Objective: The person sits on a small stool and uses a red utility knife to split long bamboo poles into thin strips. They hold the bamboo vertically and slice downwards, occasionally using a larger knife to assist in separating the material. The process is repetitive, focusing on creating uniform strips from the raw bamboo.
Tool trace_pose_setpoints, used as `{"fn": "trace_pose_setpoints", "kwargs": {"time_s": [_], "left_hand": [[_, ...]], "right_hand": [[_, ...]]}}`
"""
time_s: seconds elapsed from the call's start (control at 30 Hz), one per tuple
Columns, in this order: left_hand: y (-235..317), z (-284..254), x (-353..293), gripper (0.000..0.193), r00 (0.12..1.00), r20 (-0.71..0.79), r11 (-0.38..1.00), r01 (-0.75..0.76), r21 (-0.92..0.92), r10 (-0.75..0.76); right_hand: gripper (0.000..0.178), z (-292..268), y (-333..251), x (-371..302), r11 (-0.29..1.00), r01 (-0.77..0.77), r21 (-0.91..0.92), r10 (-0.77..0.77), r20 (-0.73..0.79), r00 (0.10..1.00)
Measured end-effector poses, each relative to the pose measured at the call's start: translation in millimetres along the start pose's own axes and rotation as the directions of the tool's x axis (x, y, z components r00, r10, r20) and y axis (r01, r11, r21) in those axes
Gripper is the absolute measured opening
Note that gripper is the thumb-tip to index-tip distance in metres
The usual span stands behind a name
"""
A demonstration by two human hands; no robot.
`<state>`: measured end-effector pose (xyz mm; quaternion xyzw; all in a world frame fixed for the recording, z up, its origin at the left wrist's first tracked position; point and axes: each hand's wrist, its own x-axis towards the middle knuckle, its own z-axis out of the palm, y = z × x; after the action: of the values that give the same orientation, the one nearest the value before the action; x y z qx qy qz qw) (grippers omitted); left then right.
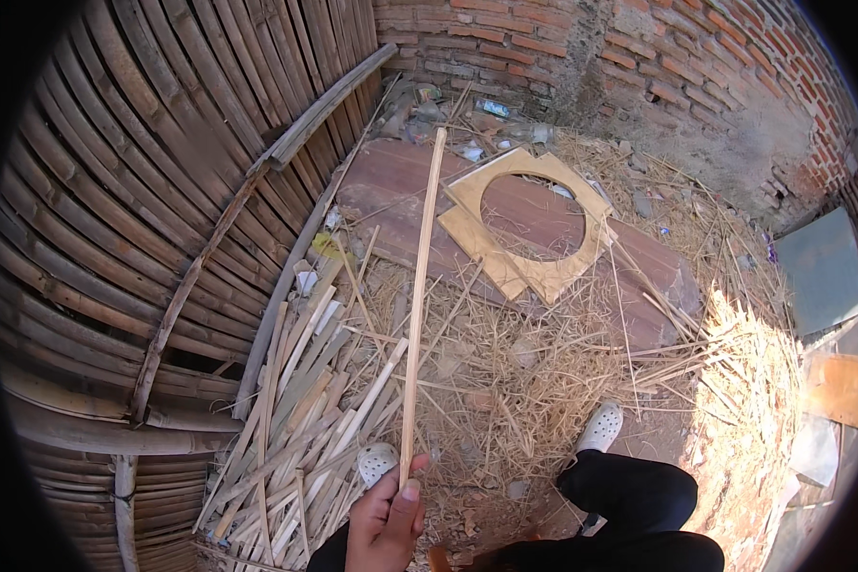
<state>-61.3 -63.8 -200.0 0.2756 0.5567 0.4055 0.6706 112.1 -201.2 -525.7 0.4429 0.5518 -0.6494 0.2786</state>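
My left hand is closed around the lower end of a long, thin, pale bamboo strip, the thumb pressed on its near side. The strip points up and away from me, narrow and nearly straight. To its left, on the ground, lies a loose pile of similar pale strips. My right hand is not in view. A small orange-brown piece, too little of it showing to name, sticks up at the lower edge by my left hand.
A slatted bamboo wall rises on the left, a brick wall at the back. A yellowish board with a round hole lies on a reddish-brown panel. Shavings litter the ground around my white clogs. A grey-blue board leans at right.
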Motion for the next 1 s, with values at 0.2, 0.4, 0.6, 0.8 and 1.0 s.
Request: {"fn": "trace_pose_setpoints", "kwargs": {"time_s": [0.2, 0.4, 0.6, 0.8, 1.0], "left_hand": [[-31, -18, 83, 0.033, 0.98, -0.005, 0.973, 0.2, 0.111, -0.201], [-4, -26, 109, 0.03, 0.993, -0.025, 0.99, 0.116, 0.074, -0.114], [12, -21, 102, 0.035, 0.986, 0.167, 0.998, 0.026, -0.056, -0.016], [22, -18, 86, 0.039, 0.972, 0.223, 0.997, -0.077, 0.006, 0.074], [88, 11, 68, 0.035, 0.923, 0.319, 0.975, -0.219, -0.026, 0.216]], "right_hand": [[0.065, -24, -21, 2, 0.998, 0.009, 0.065, -0.01, 0.002, 1.0], [0.066, -20, -41, 8, 0.998, 0.058, 0.017, -0.057, -0.008, 0.998], [0.066, -7, -47, 20, 0.992, 0.093, -0.089, -0.097, -0.038, 0.995], [0.056, -101, -67, -30, 0.942, 0.132, -0.309, -0.204, -0.212, 0.956], [0.054, -202, -149, -253, 0.947, 0.088, -0.309, -0.317, -0.854, 0.412]]}}
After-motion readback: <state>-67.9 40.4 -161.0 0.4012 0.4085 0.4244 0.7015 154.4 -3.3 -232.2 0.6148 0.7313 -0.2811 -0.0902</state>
